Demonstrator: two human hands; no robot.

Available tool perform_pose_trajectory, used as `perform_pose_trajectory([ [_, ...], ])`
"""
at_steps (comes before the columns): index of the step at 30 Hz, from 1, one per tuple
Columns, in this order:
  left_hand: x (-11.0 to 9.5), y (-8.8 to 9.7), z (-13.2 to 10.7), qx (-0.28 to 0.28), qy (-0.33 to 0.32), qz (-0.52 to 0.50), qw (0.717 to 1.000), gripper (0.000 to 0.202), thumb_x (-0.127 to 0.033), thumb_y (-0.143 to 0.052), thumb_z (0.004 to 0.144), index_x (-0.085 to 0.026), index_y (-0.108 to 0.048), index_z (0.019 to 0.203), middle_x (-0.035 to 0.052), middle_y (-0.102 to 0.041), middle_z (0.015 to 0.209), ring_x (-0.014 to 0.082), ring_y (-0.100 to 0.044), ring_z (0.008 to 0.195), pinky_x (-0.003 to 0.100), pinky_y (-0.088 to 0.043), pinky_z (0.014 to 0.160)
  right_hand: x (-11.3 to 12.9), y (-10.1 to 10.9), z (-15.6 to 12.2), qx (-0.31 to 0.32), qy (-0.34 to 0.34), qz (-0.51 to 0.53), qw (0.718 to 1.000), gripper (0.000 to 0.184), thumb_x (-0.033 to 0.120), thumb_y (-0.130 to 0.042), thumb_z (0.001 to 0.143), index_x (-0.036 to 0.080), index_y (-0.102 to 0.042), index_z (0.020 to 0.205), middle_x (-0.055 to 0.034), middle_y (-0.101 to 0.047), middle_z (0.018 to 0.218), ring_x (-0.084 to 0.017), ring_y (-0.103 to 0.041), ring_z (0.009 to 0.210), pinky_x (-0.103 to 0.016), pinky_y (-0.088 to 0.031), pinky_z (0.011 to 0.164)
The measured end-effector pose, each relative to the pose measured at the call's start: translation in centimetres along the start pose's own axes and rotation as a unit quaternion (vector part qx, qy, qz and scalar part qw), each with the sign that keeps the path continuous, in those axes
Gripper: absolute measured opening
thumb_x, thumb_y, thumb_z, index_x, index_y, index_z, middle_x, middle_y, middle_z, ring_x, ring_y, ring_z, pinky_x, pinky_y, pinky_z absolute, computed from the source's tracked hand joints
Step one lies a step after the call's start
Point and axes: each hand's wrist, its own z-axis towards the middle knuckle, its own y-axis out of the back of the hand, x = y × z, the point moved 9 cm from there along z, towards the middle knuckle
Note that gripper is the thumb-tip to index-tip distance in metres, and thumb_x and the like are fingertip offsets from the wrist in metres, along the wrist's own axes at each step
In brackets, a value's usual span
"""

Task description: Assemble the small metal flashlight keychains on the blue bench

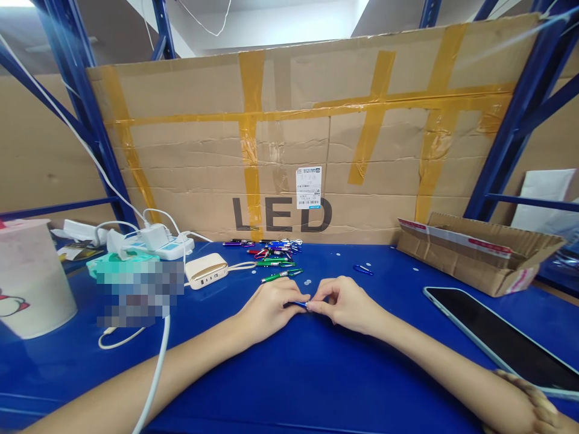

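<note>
Close together over the blue table, both hands hold one thin blue pen-like piece (300,304) with a pale, silvery end. My left hand (274,301) is closed round its body, which the fingers partly hide. At the pale end, the thumb and forefinger of my right hand (344,304) are pinched. Just beyond my left hand lies a green pen-like piece (281,275) with a silver band. Behind it is a pile of several similar pieces (275,248) in green, red, blue, purple and black. A blue carabiner clip (363,270) rests apart, beyond my right hand.
To the right are a phone (502,337) and an open cardboard box (470,250). A cream power bank (207,270), a white power strip (165,246), cables and a white cup (34,283) stand left. A large cardboard sheet (203,157) closes off the back.
</note>
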Motion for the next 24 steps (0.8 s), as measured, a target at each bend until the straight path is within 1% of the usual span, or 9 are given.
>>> perform_pose_trajectory([
  [3,-0.9,0.3,-0.1,-0.003,-0.038,0.025,0.999,0.022,-0.023,-0.051,0.085,-0.016,-0.070,0.093,0.0094,-0.067,0.078,0.0179,-0.059,0.072,0.028,-0.047,0.067,-0.6,-0.8,0.1,0.042,-0.028,0.091,0.995,0.026,0.038,-0.060,0.072,0.015,-0.066,0.060,-0.0016,-0.062,0.065,-0.007,-0.047,0.041,-0.021,-0.035,0.043],
  [5,-1.2,0.5,-0.2,-0.004,-0.049,0.029,0.998,0.025,-0.022,-0.046,0.087,-0.016,-0.069,0.095,0.0097,-0.067,0.082,0.0183,-0.058,0.075,0.029,-0.046,0.070,-0.6,-1.1,0.1,0.063,-0.038,0.144,0.987,0.031,0.043,-0.062,0.069,0.014,-0.065,0.060,-0.0014,-0.061,0.063,-0.006,-0.045,0.039,-0.021,-0.035,0.041],
  [7,-1.1,0.5,-0.2,-0.004,-0.045,0.026,0.999,0.026,-0.021,-0.044,0.088,-0.016,-0.068,0.094,0.0094,-0.066,0.084,0.0184,-0.057,0.078,0.029,-0.045,0.073,-0.5,-1.2,0.0,0.067,-0.050,0.175,0.981,0.035,0.047,-0.062,0.068,0.013,-0.065,0.062,-0.0010,-0.060,0.062,-0.005,-0.044,0.038,-0.020,-0.033,0.040],
  [9,-0.8,0.3,-0.1,0.001,-0.030,0.015,0.999,0.025,-0.020,-0.043,0.088,-0.016,-0.068,0.090,0.0085,-0.065,0.083,0.0178,-0.057,0.078,0.028,-0.045,0.073,-0.5,-1.2,0.0,0.062,-0.060,0.180,0.980,0.039,0.051,-0.060,0.069,0.013,-0.066,0.063,-0.0013,-0.060,0.061,-0.005,-0.044,0.038,-0.020,-0.032,0.039],
  [11,-0.5,0.0,0.0,0.012,-0.009,-0.002,1.000,0.024,-0.018,-0.044,0.087,-0.016,-0.068,0.086,0.0070,-0.064,0.078,0.0167,-0.057,0.075,0.025,-0.045,0.070,-0.5,-1.0,0.0,0.050,-0.057,0.165,0.983,0.043,0.053,-0.056,0.072,0.013,-0.065,0.062,-0.0020,-0.062,0.061,-0.006,-0.044,0.037,-0.020,-0.033,0.039],
  [14,0.1,-0.3,0.1,0.023,0.030,-0.028,0.999,0.021,-0.018,-0.046,0.086,-0.016,-0.067,0.084,0.0049,-0.062,0.075,0.0153,-0.057,0.071,0.023,-0.044,0.067,-0.3,-0.6,0.1,0.026,-0.034,0.115,0.992,0.046,0.054,-0.049,0.077,0.014,-0.065,0.063,-0.0024,-0.064,0.064,-0.006,-0.046,0.037,-0.021,-0.036,0.043],
  [17,0.5,-0.2,0.3,0.018,0.060,-0.039,0.997,0.020,-0.017,-0.045,0.086,-0.016,-0.065,0.085,0.0039,-0.061,0.077,0.0152,-0.058,0.073,0.023,-0.044,0.069,0.1,0.0,0.1,0.004,-0.012,0.060,0.998,0.044,0.053,-0.045,0.081,0.016,-0.065,0.066,-0.0007,-0.066,0.071,-0.006,-0.050,0.039,-0.021,-0.039,0.048],
  [21,0.2,-0.2,0.3,0.022,0.054,-0.030,0.998,0.020,-0.015,-0.043,0.087,-0.016,-0.063,0.087,0.0038,-0.062,0.082,0.0151,-0.057,0.079,0.024,-0.044,0.075,0.8,0.4,0.0,0.001,0.014,0.001,1.000,0.042,0.049,-0.041,0.085,0.018,-0.064,0.067,0.0009,-0.066,0.071,-0.007,-0.052,0.042,-0.021,-0.039,0.050],
  [24,0.1,-0.4,0.2,0.027,0.052,-0.030,0.998,0.020,-0.015,-0.042,0.088,-0.016,-0.062,0.086,0.0035,-0.062,0.083,0.0140,-0.057,0.079,0.023,-0.044,0.076,1.1,0.3,-0.2,0.011,0.026,-0.017,0.999,0.037,0.044,-0.044,0.085,0.018,-0.064,0.067,0.0013,-0.065,0.070,-0.007,-0.052,0.043,-0.021,-0.039,0.050],
])
